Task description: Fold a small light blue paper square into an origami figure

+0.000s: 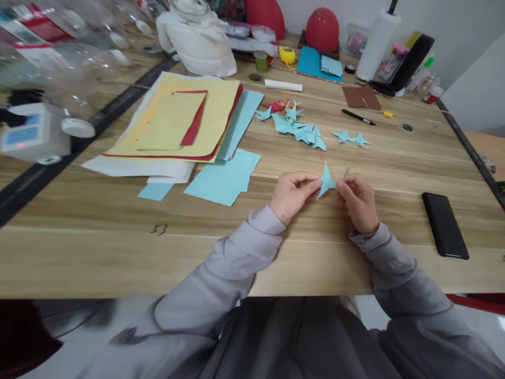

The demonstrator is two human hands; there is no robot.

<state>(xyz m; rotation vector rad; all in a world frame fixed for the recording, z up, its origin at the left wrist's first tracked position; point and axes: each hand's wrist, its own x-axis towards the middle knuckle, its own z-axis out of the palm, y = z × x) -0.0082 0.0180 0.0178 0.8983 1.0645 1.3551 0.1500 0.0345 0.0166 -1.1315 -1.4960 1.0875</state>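
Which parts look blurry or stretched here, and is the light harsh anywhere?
Head view: clear bottles at upper left look smeared; grey sleeves seem stretched towards the lower corners; folded blue paper between the left hand and right hand is crisper. Head view: soft light, faint shadows on the table.

Head camera looking forward and down

A light-blue paper figure, folded into sharp points, is held by fingers at both sides.
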